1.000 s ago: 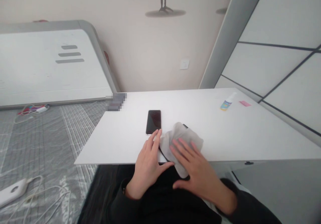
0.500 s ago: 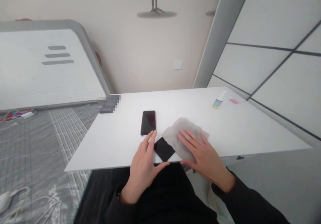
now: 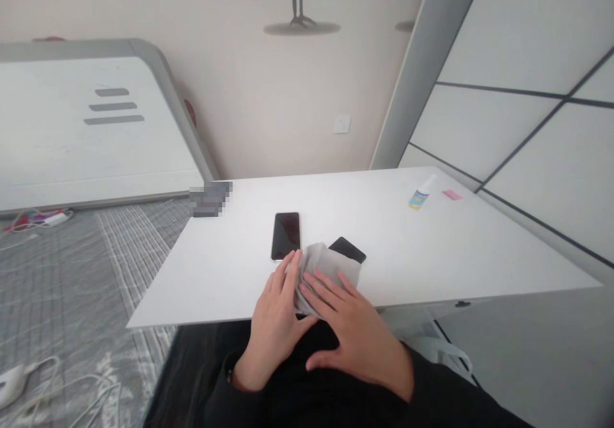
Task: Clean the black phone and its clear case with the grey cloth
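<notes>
A thin grey cloth [image 3: 330, 265] lies bunched near the table's front edge, over part of a flat black phone-like slab. Only the rounded far end of this black slab [image 3: 348, 249] shows past the cloth; the rest is covered. My right hand [image 3: 348, 325] lies flat on the cloth, fingers stretched out and thumb apart. At the cloth's left edge rests my left hand [image 3: 281, 316], open, its fingers extended and its thumb toward the table edge. A smartphone [image 3: 286, 236] with a dark screen lies just beyond my left fingertips.
On the white table [image 3: 215, 274], a small spray bottle [image 3: 422, 192] and a pink slip [image 3: 452, 195] lie at the back right. A pixelated dark item [image 3: 210, 199] is at the back left corner. White cables [image 3: 96, 389] lie on the grey patterned cloth at left.
My right hand has slid left with the cloth, close to my left hand. The slab's near end is now covered and its far end uncovered. My left hand has hardly moved.
</notes>
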The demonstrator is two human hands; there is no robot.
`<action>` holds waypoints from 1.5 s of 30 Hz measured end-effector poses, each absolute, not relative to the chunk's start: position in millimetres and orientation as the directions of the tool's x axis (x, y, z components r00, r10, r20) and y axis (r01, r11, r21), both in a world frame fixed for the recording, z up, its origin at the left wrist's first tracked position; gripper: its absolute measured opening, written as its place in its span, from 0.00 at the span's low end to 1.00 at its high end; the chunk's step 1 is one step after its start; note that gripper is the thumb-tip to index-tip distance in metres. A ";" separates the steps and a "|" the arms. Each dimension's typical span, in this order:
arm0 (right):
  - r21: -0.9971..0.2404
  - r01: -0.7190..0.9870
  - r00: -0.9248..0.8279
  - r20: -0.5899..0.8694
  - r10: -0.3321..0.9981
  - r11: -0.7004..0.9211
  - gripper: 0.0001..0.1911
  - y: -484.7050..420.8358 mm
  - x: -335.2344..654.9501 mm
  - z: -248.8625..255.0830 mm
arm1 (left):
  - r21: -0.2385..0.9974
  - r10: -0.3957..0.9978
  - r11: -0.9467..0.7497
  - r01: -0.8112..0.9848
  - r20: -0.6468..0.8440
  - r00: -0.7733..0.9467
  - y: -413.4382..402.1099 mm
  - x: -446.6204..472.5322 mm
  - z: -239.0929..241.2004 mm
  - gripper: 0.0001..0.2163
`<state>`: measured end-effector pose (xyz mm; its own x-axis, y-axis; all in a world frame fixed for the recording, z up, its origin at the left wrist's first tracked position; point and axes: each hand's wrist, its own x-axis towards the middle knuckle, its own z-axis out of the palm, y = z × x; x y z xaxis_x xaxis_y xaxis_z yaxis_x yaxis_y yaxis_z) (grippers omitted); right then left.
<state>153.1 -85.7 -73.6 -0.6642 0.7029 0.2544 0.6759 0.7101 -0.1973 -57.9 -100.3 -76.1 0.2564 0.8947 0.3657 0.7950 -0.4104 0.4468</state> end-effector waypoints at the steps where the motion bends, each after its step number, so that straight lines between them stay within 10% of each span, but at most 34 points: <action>1: -0.197 0.684 -0.661 0.240 0.711 0.702 0.49 -83.2 152.1 -72.6 | 0.448 0.894 -0.410 0.795 0.369 0.254 -100.5 -57.7 -76.1 0.54; 11: -0.272 0.603 -0.727 0.201 0.657 0.750 0.46 -94.0 151.3 -67.6 | 0.458 0.901 -0.395 0.797 0.361 0.239 -102.1 -55.4 -77.4 0.52; 25: -0.076 0.773 -0.569 0.357 0.741 0.630 0.41 -95.3 192.7 -84.0 | 0.371 0.851 -0.451 0.812 0.454 0.266 -105.7 -55.4 -75.7 0.50; 36: -0.137 0.755 -0.528 0.452 0.719 0.641 0.46 -108.9 163.2 -80.4 | 0.377 0.665 -0.605 0.701 0.724 0.185 -104.8 -53.3 -85.2 0.09; 45: -0.068 0.698 -0.598 0.492 0.633 0.713 0.42 -94.1 158.3 -75.7 | 0.455 0.702 -0.554 0.698 0.706 0.097 -104.2 -52.2 -88.2 0.09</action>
